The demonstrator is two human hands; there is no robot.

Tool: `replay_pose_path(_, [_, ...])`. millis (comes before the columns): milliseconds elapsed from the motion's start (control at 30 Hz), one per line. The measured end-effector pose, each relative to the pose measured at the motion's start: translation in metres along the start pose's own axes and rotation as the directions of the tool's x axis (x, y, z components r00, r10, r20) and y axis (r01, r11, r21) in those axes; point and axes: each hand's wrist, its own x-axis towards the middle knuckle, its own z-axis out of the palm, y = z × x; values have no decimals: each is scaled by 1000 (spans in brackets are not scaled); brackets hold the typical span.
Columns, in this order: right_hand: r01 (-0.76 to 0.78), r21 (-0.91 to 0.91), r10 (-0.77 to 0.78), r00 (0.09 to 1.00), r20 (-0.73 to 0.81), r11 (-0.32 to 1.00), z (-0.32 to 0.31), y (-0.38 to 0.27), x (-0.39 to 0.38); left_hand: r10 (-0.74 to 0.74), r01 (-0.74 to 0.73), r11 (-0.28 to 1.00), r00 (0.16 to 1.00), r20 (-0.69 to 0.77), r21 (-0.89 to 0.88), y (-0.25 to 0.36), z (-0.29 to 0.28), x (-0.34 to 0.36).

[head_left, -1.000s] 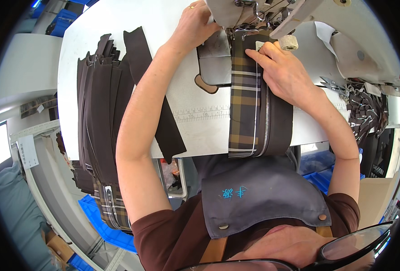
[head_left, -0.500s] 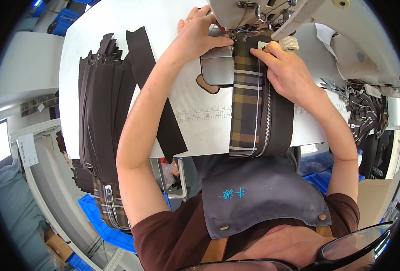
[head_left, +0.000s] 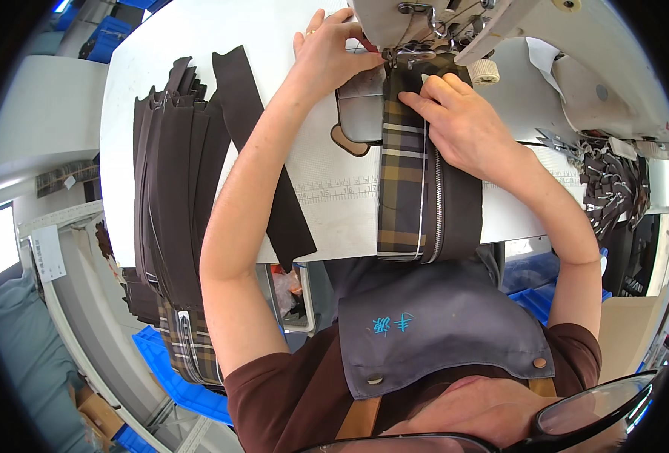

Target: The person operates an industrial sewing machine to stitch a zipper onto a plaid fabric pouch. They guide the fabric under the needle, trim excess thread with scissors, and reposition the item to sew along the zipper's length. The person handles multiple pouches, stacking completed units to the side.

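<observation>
Fabric (head_left: 404,177) in olive, black and white plaid lies lengthwise on the desk (head_left: 334,230), its far end under the sewing machine (head_left: 587,83), its near end at the desk's front edge. Down its length I make out a white line, a silver zipper (head_left: 438,204) and a plain dark band (head_left: 464,208). At the fabric's left edge, the left hand (head_left: 327,60) has its fingers bent near the needle area; from out here I cannot tell whether they pinch it. The right hand (head_left: 459,121) rests on top, index finger stretched, others curled, gripping or not I cannot tell; it hides the zipper's upper stretch. Leftward I see a loose matte strip (head_left: 289,219) and a ridged stack of brown strips (head_left: 172,174); between hand and fabric, a smooth metal plate (head_left: 361,117).
</observation>
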Motion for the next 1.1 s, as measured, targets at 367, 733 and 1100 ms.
replay_pose_path(367, [9,-76,-16,996,-91,997,3,0,0,22,-27,998,997,78,63,3,7,-19])
replay_pose_path(733, [15,35,-9,986,-166,999,7,13,0,-1,7,998,995,-95,60,2,5,-28])
replay_pose_path(1100, [29,-19,-33,969,-246,999,17,14,0,77,-68,994,990,-115,86,-5,0,-23])
